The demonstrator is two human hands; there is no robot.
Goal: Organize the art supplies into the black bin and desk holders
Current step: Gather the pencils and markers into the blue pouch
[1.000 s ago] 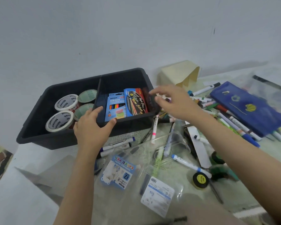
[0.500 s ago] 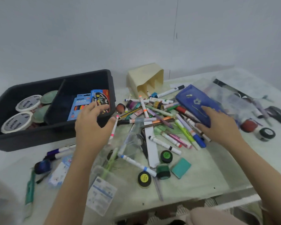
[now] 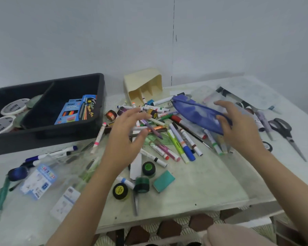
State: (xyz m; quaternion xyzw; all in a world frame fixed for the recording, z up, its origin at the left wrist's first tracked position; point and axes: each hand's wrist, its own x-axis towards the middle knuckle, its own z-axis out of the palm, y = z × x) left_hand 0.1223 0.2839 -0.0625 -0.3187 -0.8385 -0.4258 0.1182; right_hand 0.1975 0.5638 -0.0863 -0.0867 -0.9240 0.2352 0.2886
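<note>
Pouch [image 3: 194, 110] hung tilted above the markers [image 3: 181, 144], gripped between our right hand's [image 3: 238, 132] fingers and thumb. Our left hand [image 3: 124, 139] hovered over the pile, fingers spread, holding nothing. Bin [image 3: 43, 134] stood left, holder [image 3: 142, 86] behind.

Both bare forearms reach in from the desk's near edge. The left hand [image 3: 124, 139] hovers palm down over the middle of the desk, fingers spread and loosely bent, holding nothing. The right hand [image 3: 238, 130], nearer the right edge, grips one end of a blue pouch [image 3: 194, 110] between thumb and fingers.
</note>
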